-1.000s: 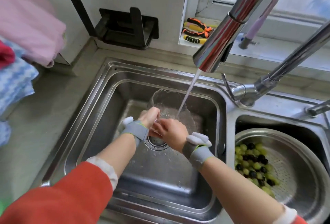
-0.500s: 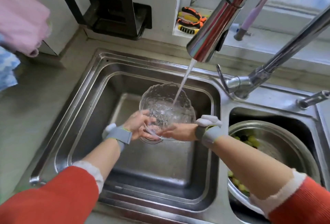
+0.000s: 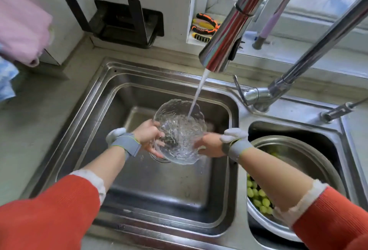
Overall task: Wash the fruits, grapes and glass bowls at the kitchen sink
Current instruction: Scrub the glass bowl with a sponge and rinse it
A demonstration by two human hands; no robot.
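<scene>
While water runs from the chrome pull-down faucet spout [image 3: 225,36], a clear textured glass bowl [image 3: 180,132] is held above the large left basin of the stainless steel double sink [image 3: 83,122], roughly over its middle and nearer the far wall. The stream [image 3: 196,95] lands inside the bowl at its far right side. The left hand [image 3: 148,137] grasps the bowl's left rim, thumb at the rim and fingers curled under the glass. The right hand [image 3: 209,146] holds the right side of the bowl, fingers wrapped against the glass wall; the fingertips are blurred behind the glass. Both wrists carry grey bands, and both arms wear red sleeves with white cuffs. In the smaller right basin sits a round stainless steel colander [image 3: 294,154], partly covered by the right forearm; green grapes [image 3: 256,198] lie at its near left side. On the window ledge behind the sink's far edge lie orange-and-black pliers [image 3: 205,24]. A pink cloth [image 3: 22,20] hangs at the left edge of the view.
</scene>
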